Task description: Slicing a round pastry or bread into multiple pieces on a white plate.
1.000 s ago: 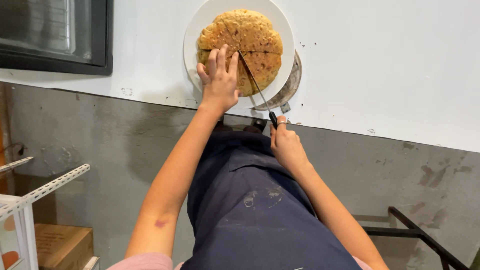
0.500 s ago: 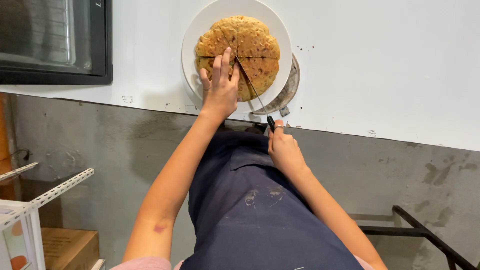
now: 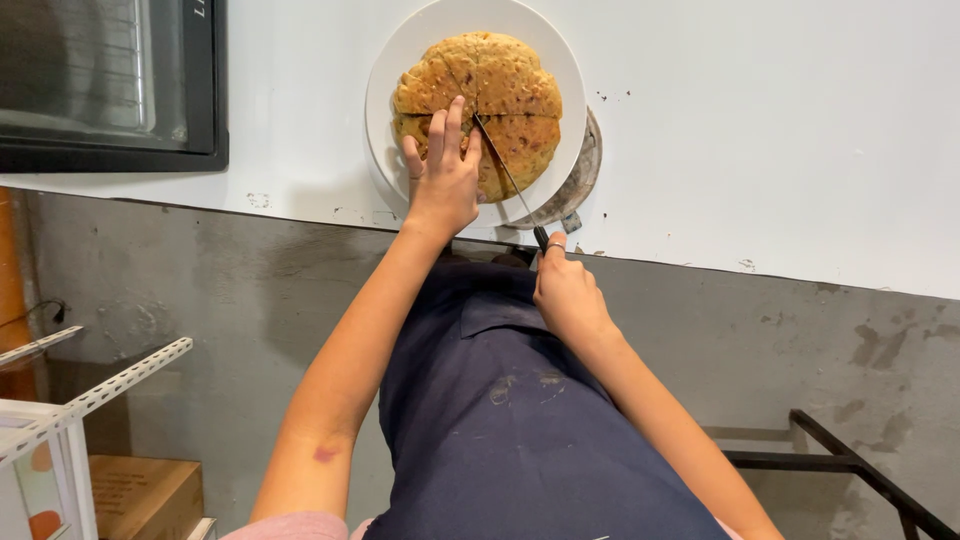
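Nearest the body, below both hands, a dark blue apron (image 3: 520, 440) covers the person's front, with pale smears on the cloth. Just above it, the right hand (image 3: 568, 292) is closed around the dark handle of a knife (image 3: 510, 180); the handle is mostly hidden in the fist. From that hand the thin blade runs up and to the left, lying across the near part of a round, golden-brown flatbread (image 3: 480, 105). To the left of the knife hand, the left hand (image 3: 442, 175) lies flat on the near edge of the flatbread, fingers (image 3: 452, 125) straight and close together, holding nothing (it presses on the crust, just left of the blade). Cut lines already divide the flatbread into wedges. Under it sits a white plate (image 3: 395, 70), and beneath the plate's right edge, beyond the knife hand, the rim of a round metal pan (image 3: 585, 165) shows. All rest on a white counter (image 3: 780, 130), its edge chipped in places. Far to the left of the left hand stands a black oven (image 3: 110, 85) with a glass door. Low at the left, beside the left forearm, are a white metal rack (image 3: 90, 395) and a cardboard box (image 3: 145, 495).
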